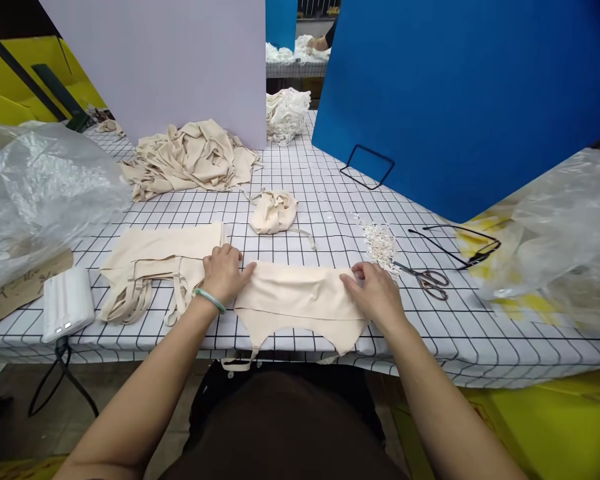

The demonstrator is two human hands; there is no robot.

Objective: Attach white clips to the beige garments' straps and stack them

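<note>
A beige garment [295, 300] lies flat on the gridded table [330, 200], straps hanging over the front edge. My left hand [225, 273], with a green bangle on the wrist, presses on the garment's left end, fingers curled down. My right hand [375, 293] rests on the garment's right end with fingers bent onto the cloth. To the left sits a neat stack of folded beige garments [155, 263]. A crumpled beige garment [274, 212] lies just behind the flat one.
A loose heap of beige garments [190, 159] sits at the back left, white ones [286, 115] behind. Scissors [427, 280] and a pile of small white bits [380, 241] lie right. A white device [66, 303], plastic bags [40, 187], blue board [460, 93] and another person's arm [320, 43] surround.
</note>
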